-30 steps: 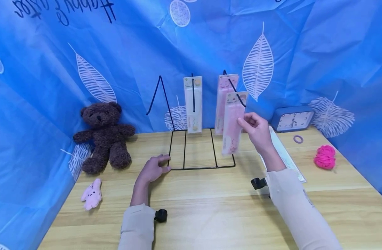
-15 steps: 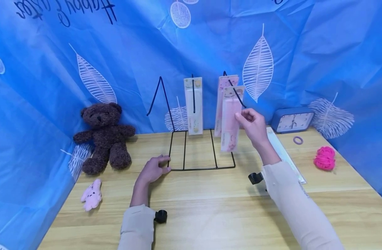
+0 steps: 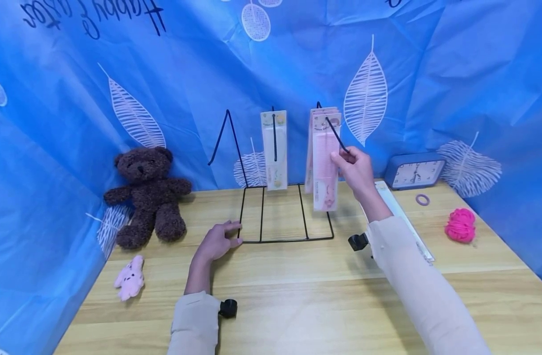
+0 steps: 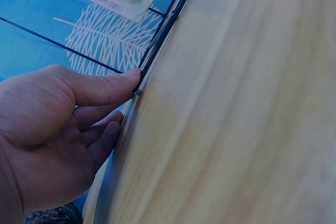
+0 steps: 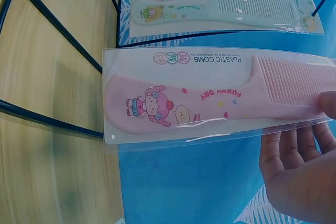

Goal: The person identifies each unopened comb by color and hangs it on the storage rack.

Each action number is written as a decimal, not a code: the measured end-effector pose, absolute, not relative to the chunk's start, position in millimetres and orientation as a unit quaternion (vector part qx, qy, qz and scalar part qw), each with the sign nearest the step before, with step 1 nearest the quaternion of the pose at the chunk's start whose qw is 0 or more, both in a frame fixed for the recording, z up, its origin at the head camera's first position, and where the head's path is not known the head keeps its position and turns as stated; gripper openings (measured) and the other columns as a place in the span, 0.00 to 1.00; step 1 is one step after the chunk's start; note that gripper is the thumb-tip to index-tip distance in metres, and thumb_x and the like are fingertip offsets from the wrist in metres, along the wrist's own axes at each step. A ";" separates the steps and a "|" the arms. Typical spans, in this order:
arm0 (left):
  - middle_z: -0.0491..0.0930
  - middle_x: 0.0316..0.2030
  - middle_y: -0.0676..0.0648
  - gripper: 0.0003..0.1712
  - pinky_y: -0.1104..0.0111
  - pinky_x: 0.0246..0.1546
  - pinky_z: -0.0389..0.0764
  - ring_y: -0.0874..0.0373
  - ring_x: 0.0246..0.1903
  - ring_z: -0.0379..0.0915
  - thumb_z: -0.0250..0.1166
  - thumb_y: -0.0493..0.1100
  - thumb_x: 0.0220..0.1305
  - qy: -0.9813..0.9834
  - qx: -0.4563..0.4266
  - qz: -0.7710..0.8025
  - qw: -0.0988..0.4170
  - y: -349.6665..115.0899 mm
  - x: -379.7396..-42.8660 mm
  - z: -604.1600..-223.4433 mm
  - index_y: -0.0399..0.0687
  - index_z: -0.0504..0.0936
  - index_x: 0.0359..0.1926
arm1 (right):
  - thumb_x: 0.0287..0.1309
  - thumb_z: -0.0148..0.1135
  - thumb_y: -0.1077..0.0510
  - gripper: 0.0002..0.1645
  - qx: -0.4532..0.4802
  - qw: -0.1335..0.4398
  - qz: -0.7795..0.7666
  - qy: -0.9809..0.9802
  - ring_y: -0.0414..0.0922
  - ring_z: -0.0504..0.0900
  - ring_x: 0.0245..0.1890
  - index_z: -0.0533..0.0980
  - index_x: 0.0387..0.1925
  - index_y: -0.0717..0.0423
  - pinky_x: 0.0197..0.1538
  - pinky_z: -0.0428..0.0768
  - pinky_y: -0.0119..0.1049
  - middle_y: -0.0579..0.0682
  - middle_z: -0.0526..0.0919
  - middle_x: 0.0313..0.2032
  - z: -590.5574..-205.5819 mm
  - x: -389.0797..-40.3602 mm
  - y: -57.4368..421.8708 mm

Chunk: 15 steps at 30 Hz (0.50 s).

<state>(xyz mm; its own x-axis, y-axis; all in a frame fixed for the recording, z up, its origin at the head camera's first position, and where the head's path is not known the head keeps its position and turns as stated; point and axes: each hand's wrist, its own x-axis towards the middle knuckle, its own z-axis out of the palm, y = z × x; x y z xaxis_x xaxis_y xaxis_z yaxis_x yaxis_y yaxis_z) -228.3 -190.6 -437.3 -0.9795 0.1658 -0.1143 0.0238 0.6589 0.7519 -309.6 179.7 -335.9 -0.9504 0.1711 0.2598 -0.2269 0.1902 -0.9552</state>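
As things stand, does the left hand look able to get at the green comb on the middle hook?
Probably yes. The left hand pinches the wire rack by a corner, so it must let go first, but nothing hangs on the left hook to block its way to the green comb.

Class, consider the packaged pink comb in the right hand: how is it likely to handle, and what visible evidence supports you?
The packaged pink comb is probably fairly stiff: it looks flat and straight. It seems light, since the right hand merely pinches one side. Its clear wrapper shines, so it may be somewhat slippery.
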 end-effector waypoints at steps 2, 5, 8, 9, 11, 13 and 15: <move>0.62 0.74 0.37 0.28 0.43 0.73 0.53 0.38 0.76 0.47 0.66 0.35 0.69 0.905 0.053 0.412 0.087 -191.0 -228.5 -437.7 0.38 0.75 0.68 | 0.67 0.66 0.48 0.17 0.015 0.154 0.635 -0.757 0.41 0.79 0.39 0.76 0.42 0.59 0.38 0.82 0.36 0.48 0.82 0.39 -334.9 -311.2 179.4; 0.63 0.74 0.37 0.28 0.44 0.73 0.53 0.38 0.76 0.48 0.66 0.35 0.69 0.905 0.054 0.414 0.086 -190.9 -228.7 -438.3 0.38 0.75 0.68 | 0.67 0.66 0.48 0.16 0.012 0.149 0.638 -0.755 0.41 0.79 0.40 0.76 0.41 0.57 0.40 0.83 0.38 0.47 0.82 0.39 -333.7 -313.1 179.8; 0.63 0.73 0.38 0.27 0.43 0.73 0.53 0.38 0.76 0.48 0.66 0.35 0.69 0.905 0.056 0.414 0.085 -190.7 -228.8 -438.6 0.38 0.75 0.68 | 0.67 0.67 0.50 0.15 0.013 0.145 0.647 -0.749 0.41 0.79 0.41 0.76 0.40 0.57 0.39 0.84 0.36 0.47 0.82 0.38 -333.1 -315.0 180.2; 0.63 0.73 0.37 0.27 0.43 0.73 0.53 0.38 0.76 0.48 0.66 0.35 0.69 0.905 0.056 0.413 0.085 -190.6 -228.7 -438.5 0.38 0.75 0.68 | 0.67 0.67 0.50 0.15 0.013 0.144 0.648 -0.748 0.41 0.80 0.41 0.76 0.40 0.57 0.39 0.84 0.35 0.48 0.82 0.38 -333.1 -315.4 180.4; 0.63 0.73 0.38 0.28 0.44 0.73 0.53 0.38 0.76 0.48 0.66 0.35 0.69 0.904 0.056 0.414 0.085 -190.7 -228.8 -438.6 0.38 0.75 0.68 | 0.67 0.67 0.50 0.15 0.014 0.139 0.649 -0.748 0.41 0.80 0.42 0.76 0.41 0.58 0.40 0.85 0.35 0.48 0.82 0.39 -333.4 -316.0 180.6; 0.63 0.73 0.38 0.28 0.44 0.73 0.53 0.38 0.76 0.48 0.66 0.35 0.69 0.904 0.056 0.415 0.086 -190.7 -228.8 -438.7 0.38 0.75 0.68 | 0.67 0.66 0.49 0.17 0.016 0.133 0.647 -0.751 0.42 0.80 0.44 0.76 0.42 0.59 0.43 0.86 0.38 0.49 0.82 0.40 -333.8 -316.5 180.9; 0.63 0.74 0.38 0.28 0.44 0.73 0.52 0.39 0.76 0.47 0.66 0.36 0.69 0.904 0.054 0.415 0.088 -191.0 -229.1 -439.1 0.38 0.75 0.68 | 0.67 0.66 0.46 0.20 0.017 0.125 0.643 -0.755 0.43 0.80 0.45 0.76 0.45 0.59 0.47 0.85 0.42 0.49 0.82 0.41 -334.5 -316.6 181.2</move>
<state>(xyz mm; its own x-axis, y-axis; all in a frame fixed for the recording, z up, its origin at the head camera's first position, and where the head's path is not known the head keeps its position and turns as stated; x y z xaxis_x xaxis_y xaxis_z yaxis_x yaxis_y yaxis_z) -229.1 -191.0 -439.1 -0.9789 0.1697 -0.1136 0.0243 0.6491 0.7603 -316.6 181.2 -334.5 -0.9684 0.1353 0.2096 -0.1854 0.1721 -0.9675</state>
